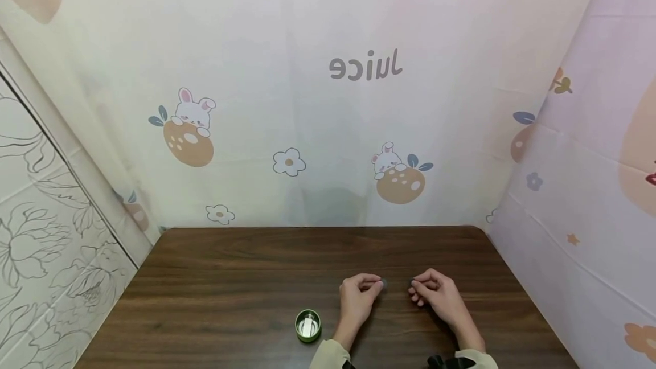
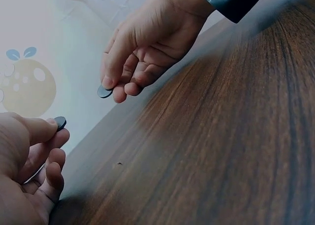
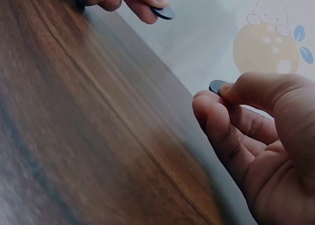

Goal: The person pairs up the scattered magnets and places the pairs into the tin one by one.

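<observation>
My left hand [image 1: 357,299] pinches a small dark round disc [image 2: 60,123] between thumb and forefinger, its other fingers curled below. Opposite it, my right hand [image 1: 438,296] pinches a second dark disc [image 3: 217,86] in the same way, by the edge. Both discs are thin and flat, about a fingertip wide. A gap separates the two hands over the wooden table [image 1: 230,278], and the discs face each other across it. To the left of my left forearm stands a small round green tin [image 1: 308,326], open at the top, with a shiny inside and something pale in it.
Behind the table's far edge hangs a pale curtain [image 1: 246,101] printed with rabbits, fruit and flowers. Another printed curtain [image 1: 579,215] closes off the right side, and a panel with flower line drawings [image 1: 46,232] stands at the left. A tiny dark speck [image 2: 119,163] lies on the tabletop.
</observation>
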The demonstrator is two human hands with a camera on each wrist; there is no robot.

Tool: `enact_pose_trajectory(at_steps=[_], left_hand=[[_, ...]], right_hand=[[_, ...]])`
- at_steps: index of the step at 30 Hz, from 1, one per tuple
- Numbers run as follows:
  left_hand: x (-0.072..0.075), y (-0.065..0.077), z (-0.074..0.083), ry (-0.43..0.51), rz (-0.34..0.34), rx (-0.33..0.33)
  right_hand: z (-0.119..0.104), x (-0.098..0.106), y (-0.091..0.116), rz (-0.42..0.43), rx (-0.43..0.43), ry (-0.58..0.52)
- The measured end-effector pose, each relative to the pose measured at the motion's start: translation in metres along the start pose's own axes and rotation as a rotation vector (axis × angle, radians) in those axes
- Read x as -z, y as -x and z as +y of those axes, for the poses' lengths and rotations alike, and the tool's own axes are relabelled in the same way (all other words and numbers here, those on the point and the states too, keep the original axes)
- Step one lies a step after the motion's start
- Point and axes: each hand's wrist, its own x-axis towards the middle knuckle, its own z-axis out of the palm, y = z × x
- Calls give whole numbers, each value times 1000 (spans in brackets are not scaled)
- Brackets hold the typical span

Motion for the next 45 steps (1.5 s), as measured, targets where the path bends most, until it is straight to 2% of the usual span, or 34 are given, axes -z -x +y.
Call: enact_pose_trajectory(at_steps=[12,19,24,30,36,45], left_hand=[[1,-1,-1,-15,-13,-6],[1,0,-2,-21,-14,-68],[1,1,-1,-33,-24,-48],[1,0,-1,-47,-32,-40],[1,-1,-1,-51,-41,-40],[2,-1,-2,-64,-49,-58]], right_hand=[[0,-7,-3,-111,68,19],[0,-10,-3,-139,85,15],[-2,-12,-2,-168,126,-4],[-5,-15,-2,-157,147,-14],[-7,-17,-2,-118,122,39],[-9,-19,-1,-165,111,51]])
